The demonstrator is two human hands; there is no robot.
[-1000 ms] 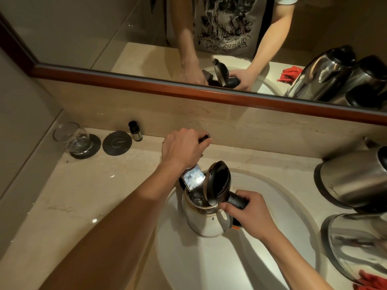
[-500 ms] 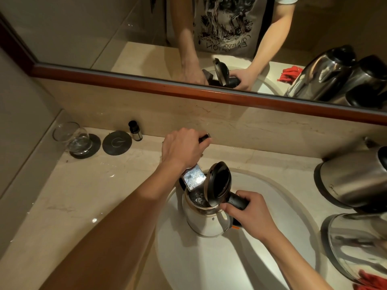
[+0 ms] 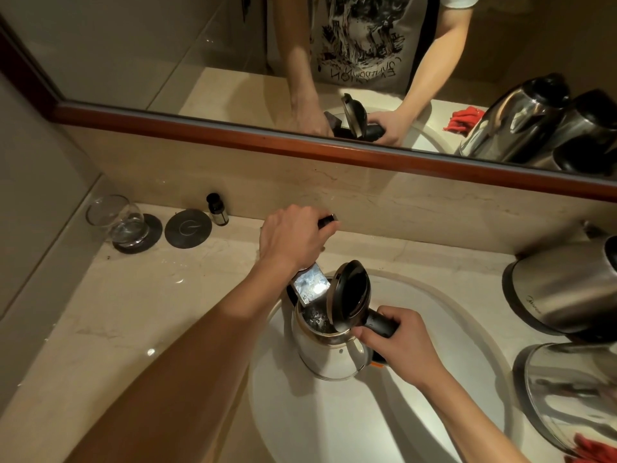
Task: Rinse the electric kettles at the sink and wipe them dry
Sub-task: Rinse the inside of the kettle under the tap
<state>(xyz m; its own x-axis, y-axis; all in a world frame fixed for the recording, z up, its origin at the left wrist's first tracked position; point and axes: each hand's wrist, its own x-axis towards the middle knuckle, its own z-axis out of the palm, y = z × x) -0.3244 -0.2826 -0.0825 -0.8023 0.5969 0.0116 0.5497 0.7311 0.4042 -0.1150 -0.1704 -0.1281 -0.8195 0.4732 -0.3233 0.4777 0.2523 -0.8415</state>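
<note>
The steel kettle (image 3: 329, 349) stands upright in the white sink (image 3: 467, 345), near the basin's back rim, with its black lid (image 3: 350, 295) swung open. The right hand (image 3: 397, 349) grips the kettle's black handle, with the fingers curled around it. The left hand (image 3: 293, 238) is behind the sink, and its fingers wrap the dark faucet handle (image 3: 327, 221). The flat faucet spout (image 3: 309, 284) reaches over the kettle's mouth (inside it I see water drops). To the right of the sink, two other kettles (image 3: 564, 289) lie on the counter, with a red cloth (image 3: 597, 451) by the nearer one. To the left of the sink are a glass (image 3: 115, 218) on a coaster, another dark coaster (image 3: 188, 228) and a small bottle (image 3: 217, 208).
</note>
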